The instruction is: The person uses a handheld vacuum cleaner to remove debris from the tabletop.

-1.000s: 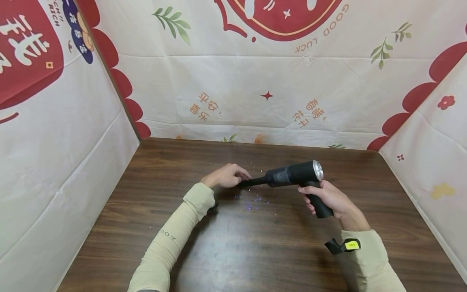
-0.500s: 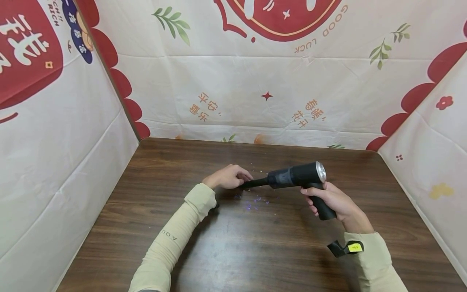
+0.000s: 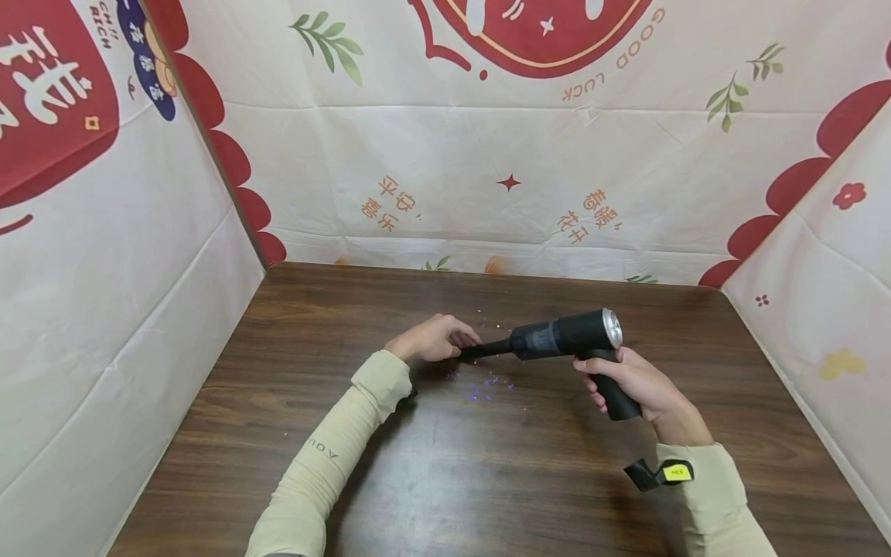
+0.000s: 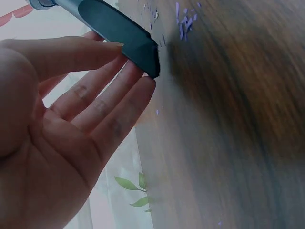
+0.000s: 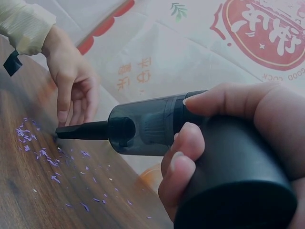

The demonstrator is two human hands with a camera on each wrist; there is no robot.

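A black handheld vacuum cleaner (image 3: 574, 333) with a smoky clear dust cup (image 5: 147, 126) is held level over the table. My right hand (image 3: 643, 387) grips its handle, fingers wrapped round and thumb near the top of the grip. At the other end, my left hand (image 3: 433, 339) pinches the flat crevice nozzle (image 4: 121, 38) near its slanted tip, thumb on one side and fingers behind. Small purple scraps (image 5: 54, 179) lie scattered on the wood beside and below the nozzle.
The dark wood-grain table (image 3: 445, 480) runs back to a printed white cloth (image 3: 445, 155), with cloth walls at left and right too. A few pale specks dot the tabletop near the scraps. A black strap with a yellow label (image 3: 675, 472) sits on the right sleeve.
Over the first half second the vacuum cleaner and both hands shift slightly to the right. Since then they stay nearly still, and the scraps look the same.
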